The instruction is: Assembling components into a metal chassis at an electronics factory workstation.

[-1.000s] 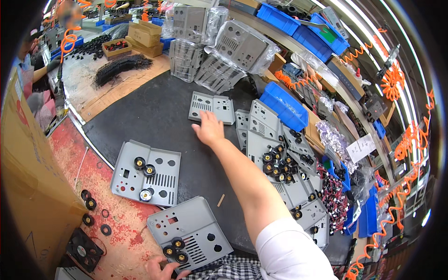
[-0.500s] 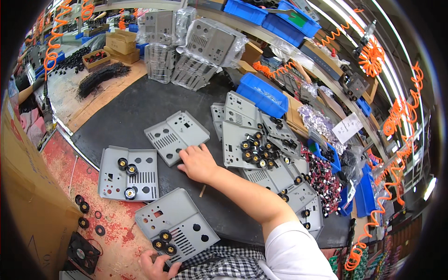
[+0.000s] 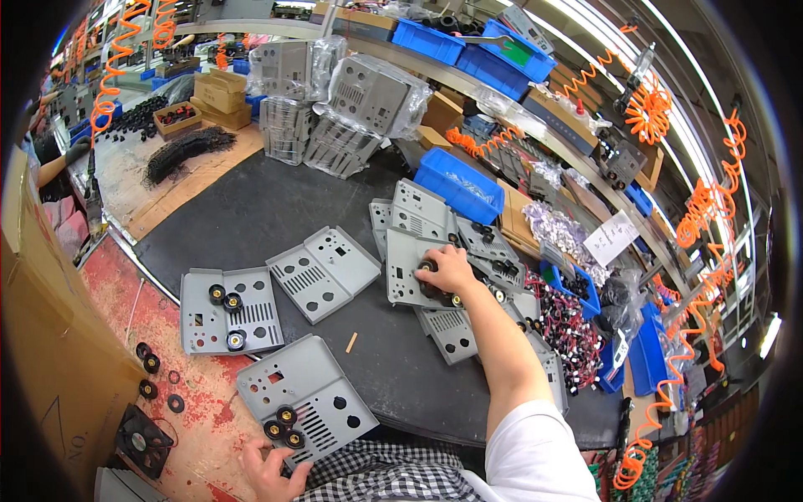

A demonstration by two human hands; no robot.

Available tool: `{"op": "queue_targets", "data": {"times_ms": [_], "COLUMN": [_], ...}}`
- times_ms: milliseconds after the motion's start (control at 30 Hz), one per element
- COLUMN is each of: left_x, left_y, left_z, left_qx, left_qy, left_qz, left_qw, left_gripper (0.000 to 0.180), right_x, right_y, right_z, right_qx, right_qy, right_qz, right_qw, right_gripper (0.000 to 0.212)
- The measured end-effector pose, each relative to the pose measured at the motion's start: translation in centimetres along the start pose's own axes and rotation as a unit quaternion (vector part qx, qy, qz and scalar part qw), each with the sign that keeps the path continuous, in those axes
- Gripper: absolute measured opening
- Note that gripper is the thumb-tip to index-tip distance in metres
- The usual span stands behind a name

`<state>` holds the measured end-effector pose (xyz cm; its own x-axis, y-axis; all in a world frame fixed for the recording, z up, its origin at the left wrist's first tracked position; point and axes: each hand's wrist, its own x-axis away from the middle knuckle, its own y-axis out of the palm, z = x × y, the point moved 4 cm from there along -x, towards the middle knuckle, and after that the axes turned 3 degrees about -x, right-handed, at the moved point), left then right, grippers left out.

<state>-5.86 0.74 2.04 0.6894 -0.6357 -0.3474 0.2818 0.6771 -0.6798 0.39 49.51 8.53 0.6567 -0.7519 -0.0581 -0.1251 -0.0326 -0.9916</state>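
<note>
My right hand (image 3: 446, 269) reaches over a grey metal panel on the right. Its fingers are curled down into a heap of black round parts (image 3: 456, 299) with brass-coloured centres, and mostly hide them. My left hand (image 3: 272, 473) rests at the lower edge of the nearest grey panel (image 3: 330, 381), thumb and fingers apart. On that panel lie three black round parts (image 3: 285, 425), beside the left fingertips. Another grey panel (image 3: 196, 322) at the left carries three more such parts (image 3: 232, 303). Between these and the heap, a bent grey panel (image 3: 326, 272) bears no round parts.
Plastic-wrapped grey panels (image 3: 368, 96) stand stacked at the back. A blue bin (image 3: 458, 184) sits behind the right-hand panels, near a heap of wired connectors (image 3: 565, 335). At the left are a large carton (image 3: 58, 351) and a small black fan (image 3: 144, 443). Orange coiled hoses hang around.
My right hand has moved from the bare middle panel to the heap of black round parts on the right. My left hand stays by the nearest panel. The view has shifted slightly.
</note>
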Motion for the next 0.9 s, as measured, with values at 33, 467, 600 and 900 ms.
{"op": "queue_targets", "data": {"times_ms": [33,467,600,900], "left_x": [0.0,-0.1,-0.2,-0.4], "left_y": [0.0,-0.1,-0.3,0.2], "left_z": [0.0,-0.4,-0.3,0.3], "left_qx": [0.016,0.027,0.007,-0.011], "left_qy": [0.002,-0.025,-0.002,0.019], "left_qz": [0.005,-0.029,-0.02,-0.014], "left_qw": [1.0,0.999,1.0,1.0], "left_gripper": [0.029,0.029,0.029,0.029], "right_x": [0.0,0.7,2.0,1.4], "right_y": [0.1,0.1,-2.9,1.6], "right_z": [-0.5,-1.8,-7.2,-19.2], "right_qx": [0.025,-0.032,-0.009,-0.162], "right_qy": [-0.021,-0.123,-0.139,-0.262], "right_qz": [-0.029,0.039,0.102,-0.023], "right_qw": [0.999,0.991,0.985,0.951], "right_gripper": [0.044,0.038,0.038,0.036]}}
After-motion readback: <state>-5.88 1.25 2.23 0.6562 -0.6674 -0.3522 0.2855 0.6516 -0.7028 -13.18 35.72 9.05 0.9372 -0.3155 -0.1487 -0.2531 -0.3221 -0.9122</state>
